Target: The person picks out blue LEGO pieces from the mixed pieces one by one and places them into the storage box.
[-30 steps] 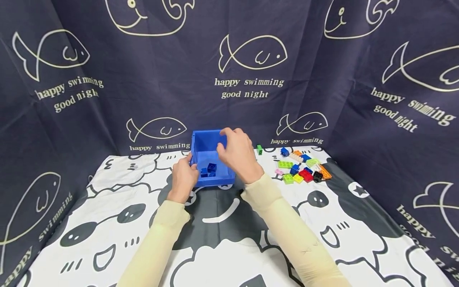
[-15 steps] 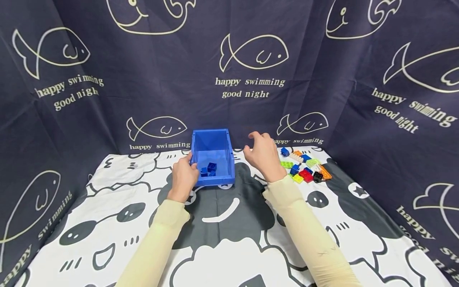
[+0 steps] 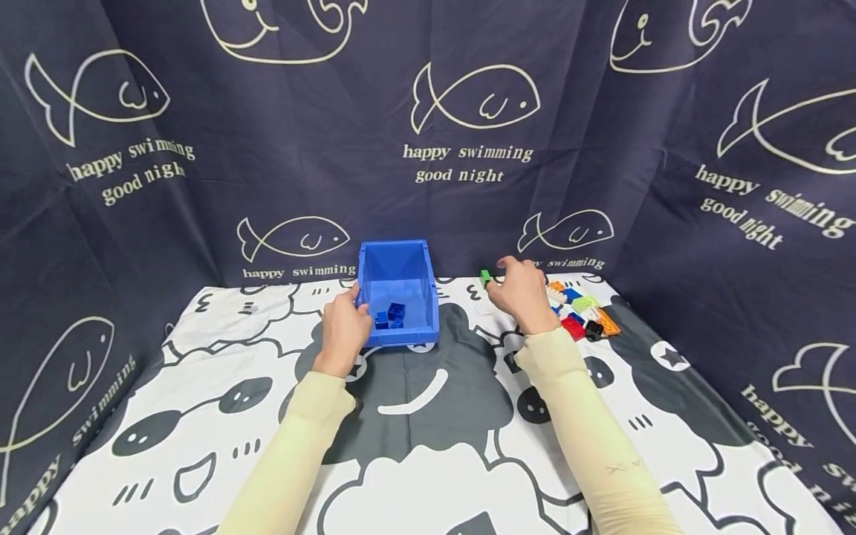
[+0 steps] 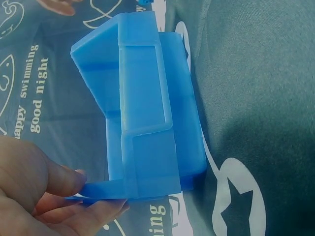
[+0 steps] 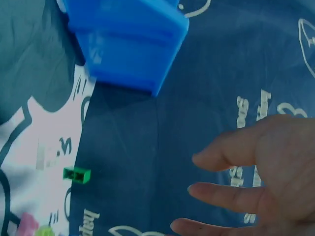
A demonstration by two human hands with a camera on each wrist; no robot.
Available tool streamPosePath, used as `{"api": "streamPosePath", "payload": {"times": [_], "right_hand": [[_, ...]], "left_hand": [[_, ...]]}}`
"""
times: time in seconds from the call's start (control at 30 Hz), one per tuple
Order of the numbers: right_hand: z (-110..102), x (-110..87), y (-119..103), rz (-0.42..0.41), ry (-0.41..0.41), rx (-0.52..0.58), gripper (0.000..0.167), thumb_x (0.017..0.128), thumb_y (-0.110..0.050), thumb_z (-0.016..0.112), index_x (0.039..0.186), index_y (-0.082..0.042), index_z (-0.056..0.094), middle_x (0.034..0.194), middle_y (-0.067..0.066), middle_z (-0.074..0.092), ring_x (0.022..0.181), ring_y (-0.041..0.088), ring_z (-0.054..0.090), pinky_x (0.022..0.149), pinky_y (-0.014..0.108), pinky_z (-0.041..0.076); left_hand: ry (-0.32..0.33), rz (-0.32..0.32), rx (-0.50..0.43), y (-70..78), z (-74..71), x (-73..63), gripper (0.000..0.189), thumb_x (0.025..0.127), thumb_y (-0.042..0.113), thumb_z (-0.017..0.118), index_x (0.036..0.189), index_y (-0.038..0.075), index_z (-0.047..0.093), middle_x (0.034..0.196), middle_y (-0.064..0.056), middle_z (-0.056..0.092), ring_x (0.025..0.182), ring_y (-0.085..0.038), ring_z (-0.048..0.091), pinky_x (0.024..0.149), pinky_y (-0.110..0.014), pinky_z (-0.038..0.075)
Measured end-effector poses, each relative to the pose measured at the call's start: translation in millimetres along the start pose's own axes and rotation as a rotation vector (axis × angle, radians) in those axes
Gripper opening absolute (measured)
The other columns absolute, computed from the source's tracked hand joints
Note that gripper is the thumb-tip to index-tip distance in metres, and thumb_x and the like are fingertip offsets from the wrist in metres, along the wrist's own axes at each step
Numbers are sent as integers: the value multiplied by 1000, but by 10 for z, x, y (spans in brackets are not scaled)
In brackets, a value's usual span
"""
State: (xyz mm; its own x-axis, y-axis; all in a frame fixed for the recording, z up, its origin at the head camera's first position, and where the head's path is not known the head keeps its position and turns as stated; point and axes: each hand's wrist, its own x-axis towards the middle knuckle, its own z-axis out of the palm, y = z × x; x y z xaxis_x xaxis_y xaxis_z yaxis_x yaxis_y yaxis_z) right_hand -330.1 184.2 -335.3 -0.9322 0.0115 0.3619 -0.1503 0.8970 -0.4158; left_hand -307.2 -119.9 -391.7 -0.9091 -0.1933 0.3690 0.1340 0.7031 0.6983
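Note:
A blue plastic bin (image 3: 399, 293) tilts toward the camera at the back of the table, with several dark blue toy bricks (image 3: 396, 311) inside. My left hand (image 3: 344, 331) grips its left wall; thumb and fingers pinch that edge in the left wrist view, where the bin (image 4: 147, 88) shows its front lip. Over the left side of a toy brick pile hovers my right hand (image 3: 524, 296), fingers apart and holding nothing. A green brick (image 3: 485, 277) stands just left of it. In the right wrist view the green brick (image 5: 76, 175) lies well away from the spread fingers.
Loose bricks lie at the back right, partly hidden by the right hand: orange (image 3: 607, 322), black (image 3: 593, 330), red (image 3: 573, 327) and lime (image 3: 585, 302) among them. A dark fish-print curtain (image 3: 468, 208) rises behind the cartoon-print tablecloth (image 3: 435, 490).
My right hand has moved right, from over the bin to the brick pile, now covering some bricks. The left hand stays on the bin, which has not moved.

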Motion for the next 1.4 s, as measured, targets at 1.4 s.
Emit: {"api": "streamPosePath", "payload": {"times": [1.4], "right_hand": [[-18, 138, 1142, 307, -319, 35, 63, 91, -23, 57, 148, 3, 49, 150, 29, 49, 130, 47, 49, 111, 60, 39]], "left_hand": [[-16, -18, -19, -43, -6, 14, 50, 96, 6, 61, 146, 2, 58, 135, -25, 65, 121, -45, 64, 97, -55, 51]]}}
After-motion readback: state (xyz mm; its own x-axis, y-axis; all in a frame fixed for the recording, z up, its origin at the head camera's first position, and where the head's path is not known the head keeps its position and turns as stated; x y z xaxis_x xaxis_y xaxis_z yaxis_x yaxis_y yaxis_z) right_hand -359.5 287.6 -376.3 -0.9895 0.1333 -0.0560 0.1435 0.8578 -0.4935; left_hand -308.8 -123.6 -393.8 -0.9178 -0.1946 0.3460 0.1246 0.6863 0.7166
